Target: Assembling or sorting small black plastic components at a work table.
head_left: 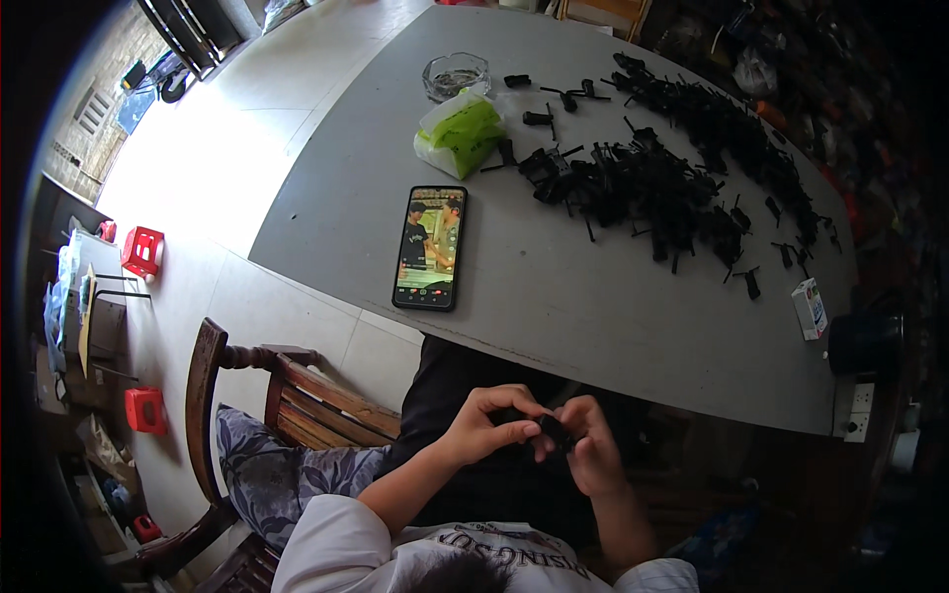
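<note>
Over my lap, just off the table's near edge, my two hands meet around a small black plastic part (552,428). My left hand (489,423) pinches it between thumb and forefinger. The fingers of my right hand (594,450) are curled around its other side and cover much of it. Farther up the grey table (554,296) lies a heap of similar black plastic parts (633,188) with thin stems. Behind it stretches a longer heap of black parts (717,119), and a few loose ones are scattered at the ends.
A phone (429,247) playing a video lies on the table's left side. Beyond it are a green-and-white plastic bag (461,136) and a glass ashtray (457,77). At the right edge stand a small white box (809,308) and a dark container (866,344). A wooden chair (331,400) is at my left.
</note>
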The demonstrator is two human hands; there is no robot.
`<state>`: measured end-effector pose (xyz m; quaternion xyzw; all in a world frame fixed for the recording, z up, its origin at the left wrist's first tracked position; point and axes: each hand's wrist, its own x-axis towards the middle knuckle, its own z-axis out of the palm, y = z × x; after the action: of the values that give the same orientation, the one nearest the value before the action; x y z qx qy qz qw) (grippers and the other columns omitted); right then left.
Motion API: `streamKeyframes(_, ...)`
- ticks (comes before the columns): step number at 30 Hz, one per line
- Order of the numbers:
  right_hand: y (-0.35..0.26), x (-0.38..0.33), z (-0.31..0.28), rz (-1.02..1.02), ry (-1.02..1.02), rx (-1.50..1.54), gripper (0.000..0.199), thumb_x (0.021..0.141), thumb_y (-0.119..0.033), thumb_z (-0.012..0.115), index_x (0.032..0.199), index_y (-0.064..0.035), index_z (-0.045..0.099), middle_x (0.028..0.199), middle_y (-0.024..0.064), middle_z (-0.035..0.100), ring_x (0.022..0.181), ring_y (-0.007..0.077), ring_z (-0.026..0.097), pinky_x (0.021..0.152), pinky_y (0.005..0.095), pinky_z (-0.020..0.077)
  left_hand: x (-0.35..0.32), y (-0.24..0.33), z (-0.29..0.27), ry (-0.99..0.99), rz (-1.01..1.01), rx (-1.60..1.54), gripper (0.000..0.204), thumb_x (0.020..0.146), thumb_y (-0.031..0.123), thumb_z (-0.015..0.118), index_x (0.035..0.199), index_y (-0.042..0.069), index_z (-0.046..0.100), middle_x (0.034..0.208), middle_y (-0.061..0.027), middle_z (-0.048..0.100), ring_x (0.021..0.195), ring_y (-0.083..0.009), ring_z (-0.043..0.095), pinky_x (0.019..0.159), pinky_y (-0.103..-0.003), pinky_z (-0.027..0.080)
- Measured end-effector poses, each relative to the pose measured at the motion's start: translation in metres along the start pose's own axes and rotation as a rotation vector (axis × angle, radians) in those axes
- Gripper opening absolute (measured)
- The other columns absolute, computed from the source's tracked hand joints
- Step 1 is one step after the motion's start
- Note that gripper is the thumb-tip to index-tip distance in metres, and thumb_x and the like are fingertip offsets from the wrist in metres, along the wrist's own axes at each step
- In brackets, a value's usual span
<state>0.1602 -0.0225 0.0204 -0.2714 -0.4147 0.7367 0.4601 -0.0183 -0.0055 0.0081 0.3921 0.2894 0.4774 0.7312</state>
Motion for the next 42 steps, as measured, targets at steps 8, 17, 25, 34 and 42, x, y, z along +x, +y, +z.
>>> streamKeyframes(8,-0.009,-0.001,0.009,0.159,0.219,-0.123,0.016,0.085,-0.01,0.062,0.095,-0.0032,0.052,0.092,0.0049,0.054,0.087,0.0121,0.054,0.081,0.0275,0.0427,0.005,0.01,0.002,-0.101,0.307,0.49,0.016,0.073,0.003,0.07,0.087,0.0,0.065,0.075,-0.008,0.061,0.069,-0.0201,0.058,0.063,-0.03,0.046)
streamKeyframes(17,0.008,-0.003,0.0,0.147,0.245,0.404,0.01,0.078,0.005,0.058,0.083,-0.0036,0.058,0.092,0.0085,0.064,0.093,0.0165,0.059,0.091,0.0298,0.0402,0.001,0.01,0.008,-0.107,0.382,0.638,0.018,0.067,0.0,0.074,0.079,-0.003,0.061,0.073,-0.0121,0.06,0.067,-0.0252,0.06,0.059,-0.03,0.047)
streamKeyframes(25,-0.007,-0.001,-0.005,0.303,0.25,0.312,0.011,0.083,-0.001,0.057,0.094,-0.0026,0.054,0.081,0.0071,0.061,0.084,0.015,0.061,0.075,0.0268,0.0486,0.004,0.019,0.01,-0.15,0.324,0.736,0.028,0.068,0.003,0.073,0.094,-0.001,0.063,0.077,-0.0115,0.06,0.071,-0.025,0.061,0.061,-0.03,0.048)
streamKeyframes(34,0.002,-0.012,-0.001,0.237,0.005,0.617,0.044,0.089,-0.041,0.052,0.1,0.0007,0.046,0.079,0.0109,0.057,0.055,0.0126,0.055,0.045,0.0226,0.0449,0.004,0.007,0.007,-0.156,0.531,0.736,0.03,0.065,0.014,0.077,0.091,0.003,0.066,0.073,-0.0071,0.06,0.062,-0.0208,0.06,0.054,-0.028,0.046)
streamKeyframes(42,0.007,-0.028,-0.012,0.316,0.116,0.267,0.03,0.089,-0.026,0.057,0.103,-0.0004,0.05,0.086,0.0052,0.059,0.065,0.0075,0.053,0.054,0.0202,0.0419,0.0,0.022,0.007,-0.269,0.421,0.787,0.026,0.062,0.013,0.078,0.084,0.005,0.067,0.071,-0.0056,0.059,0.059,-0.021,0.058,0.051,-0.029,0.045)
